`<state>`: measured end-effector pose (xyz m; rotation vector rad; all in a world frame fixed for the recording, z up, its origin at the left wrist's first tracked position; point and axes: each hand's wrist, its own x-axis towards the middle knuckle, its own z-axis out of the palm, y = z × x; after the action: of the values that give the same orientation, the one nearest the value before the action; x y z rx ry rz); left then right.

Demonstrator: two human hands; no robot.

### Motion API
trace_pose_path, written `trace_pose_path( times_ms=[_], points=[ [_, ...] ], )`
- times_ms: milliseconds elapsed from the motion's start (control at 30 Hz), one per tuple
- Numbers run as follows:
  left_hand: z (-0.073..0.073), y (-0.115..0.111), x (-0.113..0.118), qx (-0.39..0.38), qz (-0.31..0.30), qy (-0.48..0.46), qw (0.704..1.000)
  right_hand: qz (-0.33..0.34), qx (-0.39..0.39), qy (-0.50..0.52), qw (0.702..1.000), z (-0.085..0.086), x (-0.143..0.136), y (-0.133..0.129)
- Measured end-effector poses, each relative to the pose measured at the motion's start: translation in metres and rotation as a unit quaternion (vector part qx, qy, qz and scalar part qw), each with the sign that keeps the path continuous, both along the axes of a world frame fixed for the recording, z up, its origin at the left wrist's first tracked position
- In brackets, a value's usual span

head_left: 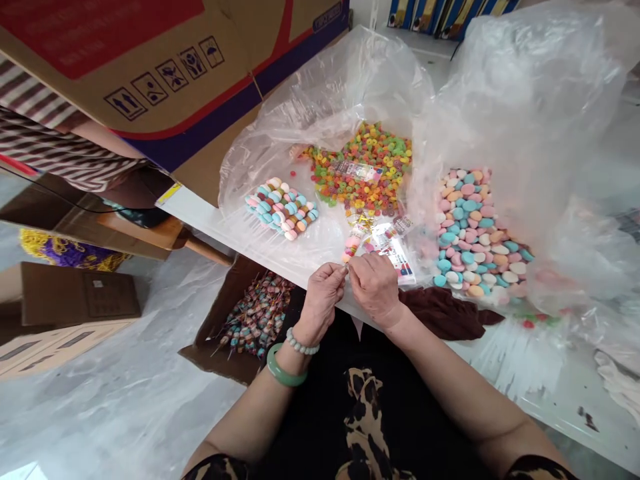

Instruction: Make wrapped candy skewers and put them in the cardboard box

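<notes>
My left hand [324, 293] and my right hand [375, 285] meet at the table's front edge, fingers pinched together at the lower end of a small pink candy piece [353, 241]. What lies between the fingertips is too small to name. Behind them, on clear plastic, are a pile of small ring-shaped candies [385, 167] in yellow, orange and green, and printed labels [393, 250]. To the left lie rows of pastel candies [283, 208]; to the right is a heap of loose pastel candies [467, 233].
A large cardboard box [165, 73] stands at the upper left, beside a person in a striped top [55, 127]. Below the table edge, an open box [255, 317] holds many candy sticks. A brown cloth [447, 313] lies right of my hands.
</notes>
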<state>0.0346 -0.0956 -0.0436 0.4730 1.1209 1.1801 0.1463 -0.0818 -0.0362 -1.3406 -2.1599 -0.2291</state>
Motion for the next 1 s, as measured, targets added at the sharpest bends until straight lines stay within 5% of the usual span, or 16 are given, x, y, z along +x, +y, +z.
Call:
trace_pose_path(
  times_ms=[300, 533, 767, 867, 1000],
  points=[
    [-0.013, 0.000, -0.008, 0.081, -0.033, 0.064, 0.994, 0.001, -0.117, 0.090, 0.989, 0.000, -0.001, -0.004],
    [-0.017, -0.001, -0.012, 0.145, -0.042, 0.197, 0.969, 0.045, -0.233, 0.218, 0.947, -0.005, 0.004, -0.005],
    [-0.016, -0.002, -0.007, 0.098, -0.018, 0.140, 0.985, 0.051, -0.277, 0.260, 0.923, -0.008, 0.002, -0.007],
    [-0.010, -0.001, -0.003, 0.057, 0.011, 0.058, 0.997, -0.008, -0.309, 0.431, 0.848, -0.013, -0.002, -0.007],
    [-0.004, -0.001, -0.005, 0.020, -0.029, -0.030, 0.999, 0.017, -0.448, 0.605, 0.658, -0.012, 0.004, -0.003]
  ],
)
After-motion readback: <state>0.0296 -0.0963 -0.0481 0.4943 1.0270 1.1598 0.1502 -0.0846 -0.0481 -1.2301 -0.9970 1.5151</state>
